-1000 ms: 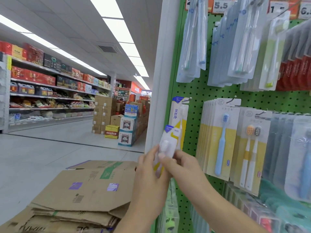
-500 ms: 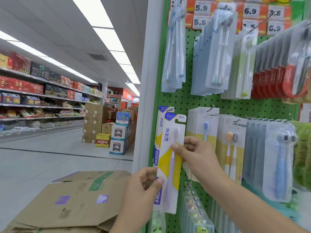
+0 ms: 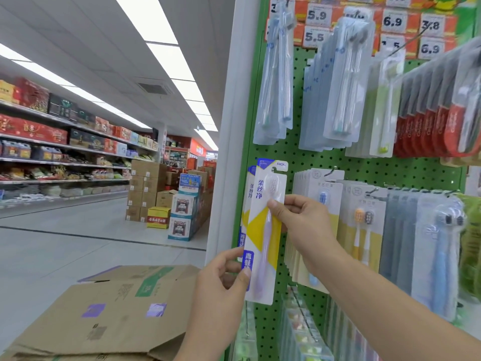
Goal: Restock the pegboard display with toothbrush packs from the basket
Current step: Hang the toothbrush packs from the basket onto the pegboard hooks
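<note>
Head view: green pegboard (image 3: 307, 162) already hangs many packs. You hold one toothbrush pack (image 3: 264, 230) at its leftmost hook, about 9 o'clock — right hand (image 3: 299, 220) pinching mid-card, left hand (image 3: 221, 280) pinching the lower edge. Hanging looks nearly complete; basket unseen, so what remains is unknown.

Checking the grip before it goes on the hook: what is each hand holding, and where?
Both hold one toothbrush pack: right hand pinches its right edge below the bristles, left hand pinches its lower left edge.
</note>
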